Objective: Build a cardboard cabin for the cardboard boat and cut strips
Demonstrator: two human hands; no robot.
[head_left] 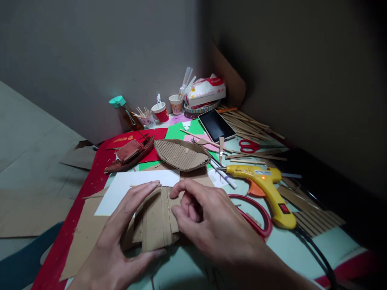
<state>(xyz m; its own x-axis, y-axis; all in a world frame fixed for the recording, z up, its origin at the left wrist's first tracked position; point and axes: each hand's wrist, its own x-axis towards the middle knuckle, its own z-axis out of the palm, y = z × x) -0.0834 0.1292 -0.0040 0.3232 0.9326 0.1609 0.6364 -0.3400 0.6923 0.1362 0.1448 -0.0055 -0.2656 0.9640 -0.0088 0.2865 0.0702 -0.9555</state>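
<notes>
cardboard piece (152,227) between hands | seam (168,207) points away | left hand (113,239) clasps near-far ends | right hand (208,213) curled alongside, pinch unclear

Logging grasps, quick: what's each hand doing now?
Left hand: holding the cardboard piece.
Right hand: curled, at the piece's right side; whether it grips cannot be told.

Light: dim, cool; bench (287,249) moderately lit. Right wall (287,60): deep shade, blackening toward the edge. Glue gun (256,172): small orange indicator glow. Tissue pack (205,92): small print soft, illegible. Edges: wide-angle stretch.
</notes>
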